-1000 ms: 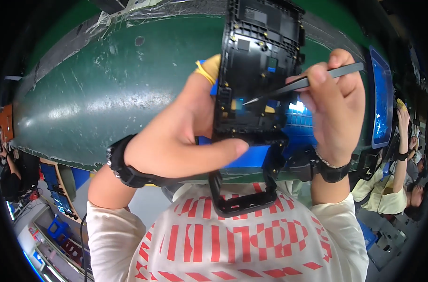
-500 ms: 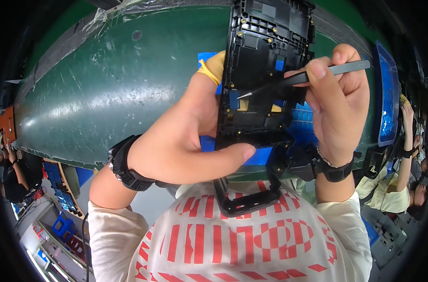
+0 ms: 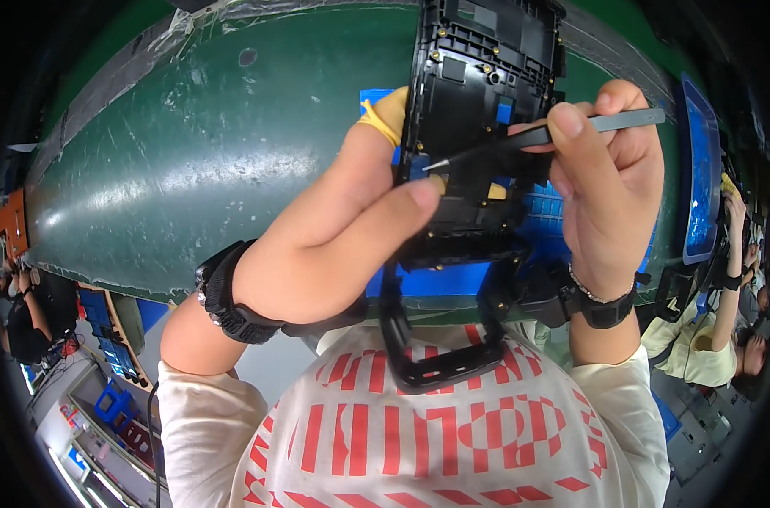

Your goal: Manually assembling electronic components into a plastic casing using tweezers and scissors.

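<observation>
My left hand is closed around the left edge of a black plastic housing, which has small brass inserts, several cut-outs and a loop-shaped handle at its near end. Its thumb presses on the housing's inner face; the other fingers are behind, with yellow finger cots showing at the edge. Between the thumb and fingers of my right hand is a pair of dark tweezers. The fine tip points left, at a small blue patch just above my left thumb. Whether the tip touches it, I cannot tell.
Beneath the housing a blue sheet lies on the green worktop. A clear-sided blue tray stands at the right, with another black frame nearer me. A co-worker's arm is beyond it.
My left thumb has moved up from the housing's lower edge onto its inner face, close under the tweezers' tip. My right hand and the tweezers have barely shifted.
</observation>
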{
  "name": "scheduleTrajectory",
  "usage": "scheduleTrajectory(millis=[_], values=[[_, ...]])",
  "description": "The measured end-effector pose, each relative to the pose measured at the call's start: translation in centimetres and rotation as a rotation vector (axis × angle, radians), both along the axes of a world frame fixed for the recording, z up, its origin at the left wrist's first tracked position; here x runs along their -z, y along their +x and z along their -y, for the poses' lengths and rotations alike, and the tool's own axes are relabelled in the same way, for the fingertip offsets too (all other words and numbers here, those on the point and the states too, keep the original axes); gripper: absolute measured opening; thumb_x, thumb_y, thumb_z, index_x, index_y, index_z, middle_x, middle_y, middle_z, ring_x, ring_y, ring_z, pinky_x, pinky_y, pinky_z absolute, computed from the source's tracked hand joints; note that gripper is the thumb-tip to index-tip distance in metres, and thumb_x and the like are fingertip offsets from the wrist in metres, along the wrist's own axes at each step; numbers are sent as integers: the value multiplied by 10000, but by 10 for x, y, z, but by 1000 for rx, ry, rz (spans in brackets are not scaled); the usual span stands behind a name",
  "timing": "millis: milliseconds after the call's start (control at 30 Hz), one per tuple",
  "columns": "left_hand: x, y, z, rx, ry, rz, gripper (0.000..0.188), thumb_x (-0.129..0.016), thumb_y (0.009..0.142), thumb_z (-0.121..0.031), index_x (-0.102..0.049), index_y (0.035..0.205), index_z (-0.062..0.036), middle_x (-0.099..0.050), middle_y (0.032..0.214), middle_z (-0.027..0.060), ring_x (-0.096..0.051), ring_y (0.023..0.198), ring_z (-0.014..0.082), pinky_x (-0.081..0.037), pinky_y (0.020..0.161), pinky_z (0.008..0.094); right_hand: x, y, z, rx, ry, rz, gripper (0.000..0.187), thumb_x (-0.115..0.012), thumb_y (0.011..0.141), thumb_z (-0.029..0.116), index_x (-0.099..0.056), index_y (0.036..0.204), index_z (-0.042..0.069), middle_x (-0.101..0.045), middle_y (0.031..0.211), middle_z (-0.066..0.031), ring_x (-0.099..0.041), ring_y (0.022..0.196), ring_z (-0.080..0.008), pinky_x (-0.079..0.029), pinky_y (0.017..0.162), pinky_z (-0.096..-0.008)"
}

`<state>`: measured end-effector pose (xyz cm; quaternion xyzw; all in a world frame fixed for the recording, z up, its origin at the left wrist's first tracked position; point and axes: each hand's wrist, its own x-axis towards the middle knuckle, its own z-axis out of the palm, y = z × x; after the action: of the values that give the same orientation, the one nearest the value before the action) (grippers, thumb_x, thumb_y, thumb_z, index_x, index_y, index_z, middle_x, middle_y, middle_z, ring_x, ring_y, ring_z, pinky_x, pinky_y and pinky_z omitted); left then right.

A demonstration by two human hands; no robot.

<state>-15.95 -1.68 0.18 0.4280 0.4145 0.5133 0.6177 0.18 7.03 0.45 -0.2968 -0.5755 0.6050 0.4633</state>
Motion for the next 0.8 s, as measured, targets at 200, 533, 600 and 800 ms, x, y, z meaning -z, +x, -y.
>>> scheduleTrajectory(millis=[200,533,600,800], values=[[-4,-11,-4,20,-144,225,481,-391,834,-146,-298,1275,20,-470,1176,131,-522,1021,200,-390,884,292,-6,11,-8,120,118,69,228,-535,834,67,-352,969,51,-616,797,-170,-343,491,-43,-286,484,-165],[-5,-28,-6,504,-389,137,542,-492,733,-76,-338,1226,87,-487,1153,150,-499,1027,179,-375,890,264,-8,10,1,-125,311,201,313,-547,831,108,-301,1008,31,-608,763,-172,-456,545,-68,-354,532,-152],[-6,-29,-5,563,-446,150,686,-518,599,4,-285,1233,128,-455,1180,184,-474,1062,195,-376,902,295,-21,-4,13,-314,141,125,316,-550,813,54,-298,1003,39,-603,753,-190,-536,600,-109,-416,561,-165],[-9,-27,-3,531,-449,44,634,-507,573,20,-340,1173,139,-518,1073,153,-513,965,160,-416,826,265,4,-3,13,-268,111,-67,319,-531,786,-29,-295,987,43,-597,758,-229,-600,660,-182,-495,597,-221]])
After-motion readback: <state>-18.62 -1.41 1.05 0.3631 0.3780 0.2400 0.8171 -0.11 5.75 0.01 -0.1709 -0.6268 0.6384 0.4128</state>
